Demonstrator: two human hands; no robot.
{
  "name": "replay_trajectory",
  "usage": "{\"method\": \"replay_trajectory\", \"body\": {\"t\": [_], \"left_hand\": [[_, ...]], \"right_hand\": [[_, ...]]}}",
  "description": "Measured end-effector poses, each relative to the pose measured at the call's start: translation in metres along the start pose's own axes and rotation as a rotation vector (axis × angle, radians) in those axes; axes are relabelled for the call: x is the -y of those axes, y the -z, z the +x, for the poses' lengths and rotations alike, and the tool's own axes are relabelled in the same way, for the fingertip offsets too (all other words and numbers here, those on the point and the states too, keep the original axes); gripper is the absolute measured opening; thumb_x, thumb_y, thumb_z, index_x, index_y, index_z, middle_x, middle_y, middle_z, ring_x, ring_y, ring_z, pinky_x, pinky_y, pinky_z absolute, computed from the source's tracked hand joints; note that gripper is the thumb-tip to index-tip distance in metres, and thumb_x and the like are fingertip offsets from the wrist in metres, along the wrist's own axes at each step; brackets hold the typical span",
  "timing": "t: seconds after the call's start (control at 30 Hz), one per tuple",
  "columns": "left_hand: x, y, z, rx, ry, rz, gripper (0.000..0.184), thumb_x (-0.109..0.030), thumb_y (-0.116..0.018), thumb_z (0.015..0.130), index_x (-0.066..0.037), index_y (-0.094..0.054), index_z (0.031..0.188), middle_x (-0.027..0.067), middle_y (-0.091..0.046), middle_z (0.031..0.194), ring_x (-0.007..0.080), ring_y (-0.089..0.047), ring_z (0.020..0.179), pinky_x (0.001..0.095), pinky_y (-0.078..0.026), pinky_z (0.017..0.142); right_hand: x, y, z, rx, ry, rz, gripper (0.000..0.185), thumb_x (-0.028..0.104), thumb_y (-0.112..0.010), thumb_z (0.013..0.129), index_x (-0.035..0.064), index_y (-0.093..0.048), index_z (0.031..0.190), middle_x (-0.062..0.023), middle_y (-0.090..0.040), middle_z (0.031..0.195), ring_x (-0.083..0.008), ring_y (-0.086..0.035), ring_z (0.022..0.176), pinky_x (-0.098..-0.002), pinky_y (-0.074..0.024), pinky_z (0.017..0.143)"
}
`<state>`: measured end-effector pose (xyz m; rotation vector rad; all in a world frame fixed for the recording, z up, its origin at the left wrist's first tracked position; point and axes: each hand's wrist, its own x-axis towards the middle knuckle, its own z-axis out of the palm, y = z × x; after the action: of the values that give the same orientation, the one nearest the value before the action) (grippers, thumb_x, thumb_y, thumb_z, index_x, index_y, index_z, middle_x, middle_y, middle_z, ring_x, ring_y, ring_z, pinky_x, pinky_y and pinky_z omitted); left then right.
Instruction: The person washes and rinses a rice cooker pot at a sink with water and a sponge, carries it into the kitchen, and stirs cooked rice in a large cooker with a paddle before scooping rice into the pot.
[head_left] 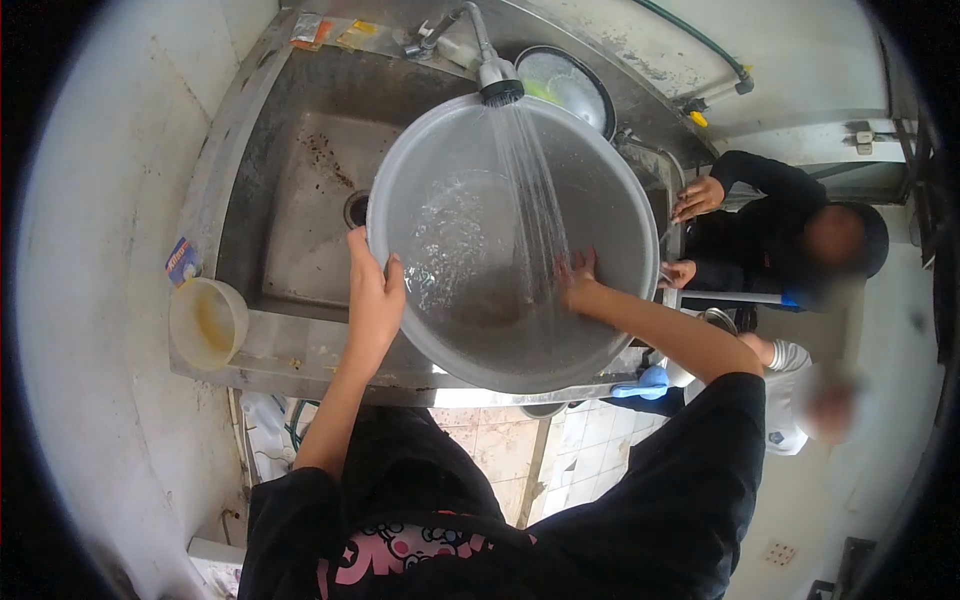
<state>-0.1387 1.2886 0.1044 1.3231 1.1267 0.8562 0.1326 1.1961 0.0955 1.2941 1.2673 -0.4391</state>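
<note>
A large grey metal pot (612, 205) sits tilted over the sink, its mouth facing me. My left hand (376, 292) is closed on the pot's left rim, thumb along the edge. Inside the pot, my right hand (578, 282) has its fingers apart near the inner wall on the right. Whether its fingertips touch the metal is hard to tell. A spray of water falls from the shower-type tap head (500, 84) into the pot, close to my right hand. Rippling water shows on the pot's left inside.
The steel sink basin (310, 220) has dark bits by its drain. A pale bowl (208, 322) stands on the left ledge, and a round lidlike dish (570, 85) leans behind the pot. Two people (740, 215) work at the right. A blue scoop (645, 384) lies near the front edge.
</note>
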Motion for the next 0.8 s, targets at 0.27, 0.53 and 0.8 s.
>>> {"method": "replay_trajectory", "body": {"t": [0.27,0.53,0.8], "left_hand": [[0.004,-0.001,0.0,-0.014,-0.039,0.019,0.031,0.004,-0.042,0.08,0.003,-0.031,0.109,0.0221,-0.048,0.099,0.0332,-0.052,0.091,0.0358,-0.038,0.081],[0.0,0.0,-0.001,0.013,0.005,-0.02,0.03,0.003,-0.041,0.081,0.002,-0.031,0.109,0.0205,-0.048,0.097,0.0294,-0.052,0.089,0.0335,-0.04,0.077],[0.003,0.001,0.0,-0.014,-0.004,0.011,0.029,0.003,-0.041,0.08,0.003,-0.032,0.108,0.0214,-0.047,0.098,0.0317,-0.051,0.089,0.0343,-0.039,0.079]], "right_hand": [[0.007,-0.019,0.015,0.147,0.287,0.16,0.082,0.032,-0.054,0.074,-0.005,-0.01,0.133,-0.0213,-0.017,0.138,-0.0287,-0.026,0.125,-0.0393,-0.0224,0.102],[0.01,0.002,0.003,0.097,0.141,-0.011,0.064,0.026,-0.04,0.081,-0.0012,-0.015,0.133,-0.0201,-0.02,0.137,-0.0289,-0.023,0.127,-0.0394,-0.0221,0.103],[-0.011,-0.046,0.085,0.097,0.277,0.334,0.046,0.034,-0.046,0.081,0.0046,-0.051,0.116,-0.0164,-0.041,0.126,-0.0349,-0.035,0.119,-0.0515,-0.0246,0.097]]}}
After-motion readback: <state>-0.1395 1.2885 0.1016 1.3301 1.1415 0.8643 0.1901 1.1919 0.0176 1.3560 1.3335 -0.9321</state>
